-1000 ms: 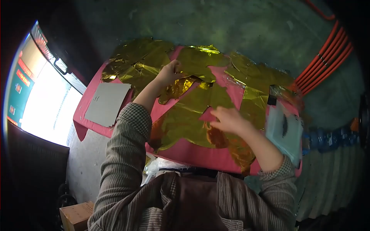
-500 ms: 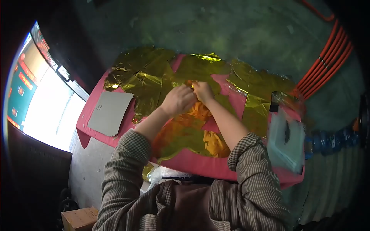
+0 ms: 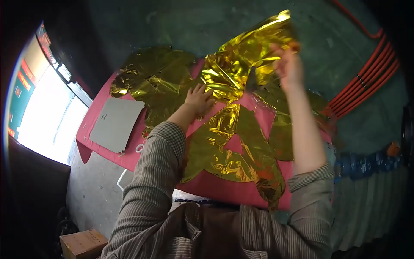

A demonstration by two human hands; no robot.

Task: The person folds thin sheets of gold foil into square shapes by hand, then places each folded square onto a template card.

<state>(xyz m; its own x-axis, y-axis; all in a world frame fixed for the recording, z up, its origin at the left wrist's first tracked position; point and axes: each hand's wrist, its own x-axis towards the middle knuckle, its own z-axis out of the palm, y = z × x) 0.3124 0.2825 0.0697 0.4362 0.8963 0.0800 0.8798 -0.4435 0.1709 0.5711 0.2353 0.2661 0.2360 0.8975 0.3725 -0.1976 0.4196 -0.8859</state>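
Shiny gold foil (image 3: 228, 71) rises above the far side of a table with a pink cloth (image 3: 215, 185). My right hand (image 3: 290, 69) is raised at the upper right, its fingers closed on the foil's lifted end. At the foil's lower left edge, my left hand (image 3: 199, 101) lies with its fingers spread, palm down. Nearer to me, another stretch of gold foil (image 3: 215, 151) with cut-out gaps covers the cloth. More flat gold foil (image 3: 161, 77) lies at the far left.
A stack of grey sheets (image 3: 116, 124) is at the table's left, with white scissor-like handles (image 3: 139, 148) beside it. Red pipes (image 3: 362, 80) run along the right. Blue bottles (image 3: 366, 166) stand right of the table, and a cardboard box (image 3: 84, 244) is at the lower left.
My right hand has moved up and right, lifting the foil's end. My left hand has parted from it and lies spread. The near foil has spread out toward the right.
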